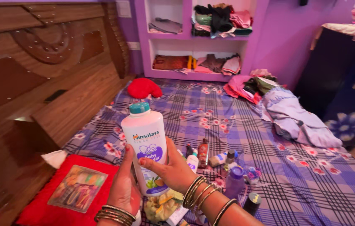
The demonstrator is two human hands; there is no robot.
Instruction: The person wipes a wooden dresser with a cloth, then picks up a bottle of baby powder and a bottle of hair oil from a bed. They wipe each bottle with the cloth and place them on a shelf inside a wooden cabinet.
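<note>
Head view: white powder bottle stands upright, clasped between left hand and right hand, each grip closed around it.

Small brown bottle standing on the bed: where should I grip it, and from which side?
Take the brown bottle round its upper body, just under the cap, coming from above. It stands upright, and a white bottle crowds its left while more small bottles lie close on its right, so side approaches look tight.

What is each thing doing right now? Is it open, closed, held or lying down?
White bottle: upright, teal cap closed, held by both hands.
Left hand: gripping the bottle.
Right hand: gripping the bottle.
Brown bottle: standing, capped.
Purple bottle: standing, capped.
Red cushion: lying flat.
Shelf clothes: piled loosely.
</note>
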